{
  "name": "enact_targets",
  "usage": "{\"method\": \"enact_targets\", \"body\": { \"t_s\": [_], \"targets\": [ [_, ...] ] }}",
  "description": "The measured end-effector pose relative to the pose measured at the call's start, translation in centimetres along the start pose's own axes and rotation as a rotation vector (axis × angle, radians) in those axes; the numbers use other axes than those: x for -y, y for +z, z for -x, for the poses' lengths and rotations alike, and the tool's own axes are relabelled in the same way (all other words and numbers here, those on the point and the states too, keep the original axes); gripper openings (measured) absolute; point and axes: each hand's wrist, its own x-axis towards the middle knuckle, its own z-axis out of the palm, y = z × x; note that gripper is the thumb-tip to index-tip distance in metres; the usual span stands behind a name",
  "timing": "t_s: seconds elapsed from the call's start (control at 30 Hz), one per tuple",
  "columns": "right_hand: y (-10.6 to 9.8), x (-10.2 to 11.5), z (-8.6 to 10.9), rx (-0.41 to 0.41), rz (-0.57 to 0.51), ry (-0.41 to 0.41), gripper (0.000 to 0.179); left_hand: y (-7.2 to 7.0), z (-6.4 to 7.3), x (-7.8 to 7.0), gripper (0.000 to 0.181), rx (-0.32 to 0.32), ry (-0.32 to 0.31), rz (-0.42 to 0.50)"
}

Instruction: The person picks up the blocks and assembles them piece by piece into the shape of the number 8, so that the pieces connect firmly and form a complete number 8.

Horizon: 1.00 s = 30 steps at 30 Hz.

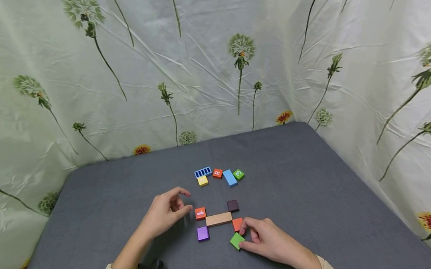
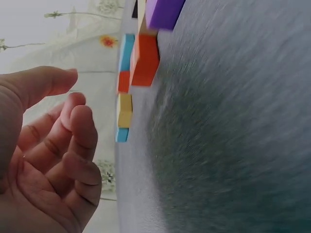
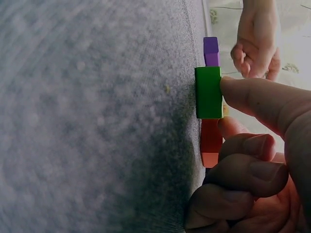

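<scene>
My right hand (image 1: 270,240) has its thumb and index finger at the edges of a green block (image 1: 237,241), the other fingers curled in. In the right wrist view the green block (image 3: 209,92) sits low on the cloth, thumb at one end and index fingertip at the other. Right beside it lies an orange block (image 1: 237,224). My left hand (image 1: 164,213) hovers with bent fingers and nothing between them, left of a red block marked 1 (image 1: 200,213). A wooden bar (image 1: 219,219) lies between this red block, a purple block (image 1: 203,233), a dark block (image 1: 233,206) and the orange one.
Farther back lie a blue striped block (image 1: 203,172), a yellow block (image 1: 202,181), a red R block (image 1: 217,173), a plain blue block (image 1: 230,178) and a green block marked 3 (image 1: 239,174). A grey cloth (image 1: 293,179) covers the table; flowered curtains (image 1: 205,70) hang behind it.
</scene>
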Motion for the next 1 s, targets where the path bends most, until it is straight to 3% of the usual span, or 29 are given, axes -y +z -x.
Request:
{"method": "enact_targets", "body": {
  "t_s": [0.2, 0.47, 1.0],
  "targets": [
    [-0.1, 0.0, 0.0, 0.006, -0.002, 0.009, 0.02, 0.1, -2.8, 0.8, 0.031, -0.046, 0.035, -0.048],
    [-0.2, 0.2, -0.1, 0.015, -0.014, 0.017, 0.021, 0.5, -5.6, 1.5, 0.03, -0.025, 0.008, -0.065],
    [-0.2, 0.1, 0.0, 0.013, -0.013, 0.013, 0.021, 1.7, -7.8, 2.0, 0.03, 0.015, -0.018, -0.053]
  ]
}}
